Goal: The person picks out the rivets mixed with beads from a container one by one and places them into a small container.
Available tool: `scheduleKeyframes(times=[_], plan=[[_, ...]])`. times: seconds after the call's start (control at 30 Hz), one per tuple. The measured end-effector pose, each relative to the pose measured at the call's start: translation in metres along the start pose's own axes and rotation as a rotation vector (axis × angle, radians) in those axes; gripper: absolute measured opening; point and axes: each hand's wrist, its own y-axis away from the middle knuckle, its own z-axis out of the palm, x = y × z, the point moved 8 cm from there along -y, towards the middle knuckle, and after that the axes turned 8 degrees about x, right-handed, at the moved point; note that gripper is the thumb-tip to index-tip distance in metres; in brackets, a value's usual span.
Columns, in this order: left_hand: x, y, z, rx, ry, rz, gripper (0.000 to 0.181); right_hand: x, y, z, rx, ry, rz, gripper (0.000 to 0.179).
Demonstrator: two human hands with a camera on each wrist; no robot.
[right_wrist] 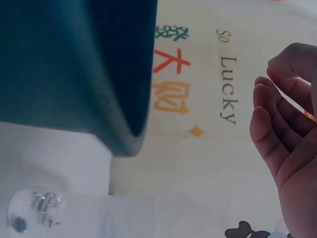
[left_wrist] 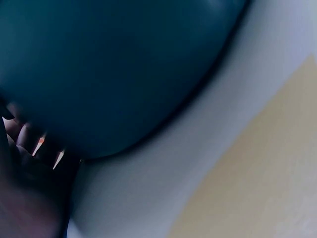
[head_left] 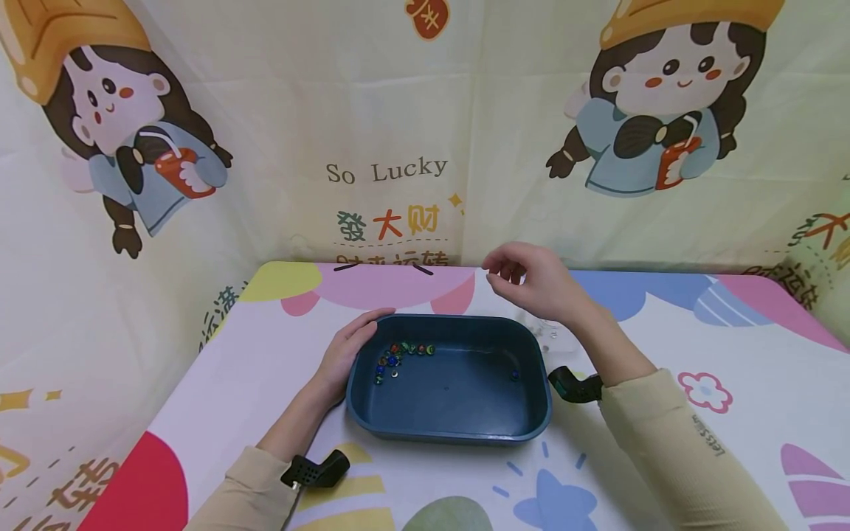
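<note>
A dark blue plastic basin (head_left: 451, 424) stands on the table. Colourful glass marbles (head_left: 412, 349) cluster along its back left corner, with a small silvery bead (head_left: 395, 374) beside them. Farther right in the basin lies one dark blue marble (head_left: 514, 375). My left hand (head_left: 341, 354) rests against the basin's back left corner, its fingers stretched along the rim. Above the table's far edge, behind the basin, my right hand (head_left: 531, 276) is raised. Its fingers (right_wrist: 267, 134) are loosely bent, and nothing shows between them in the right wrist view.
Right of the basin, partly behind my right forearm, is a clear container (head_left: 558, 339) with small silvery pieces in it. Two thin dark strips (head_left: 423, 270) lie at the table's far edge. A printed cloth (head_left: 505, 147) hangs behind the table.
</note>
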Motion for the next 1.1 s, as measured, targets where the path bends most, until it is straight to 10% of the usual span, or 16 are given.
scheduleKeyframes(times=[1.1], plan=[[0.001,0.0,0.0,0.001,0.004,0.001,0.043,-0.027,-0.013,0.042,-0.059,-0.118,-0.065,0.014]])
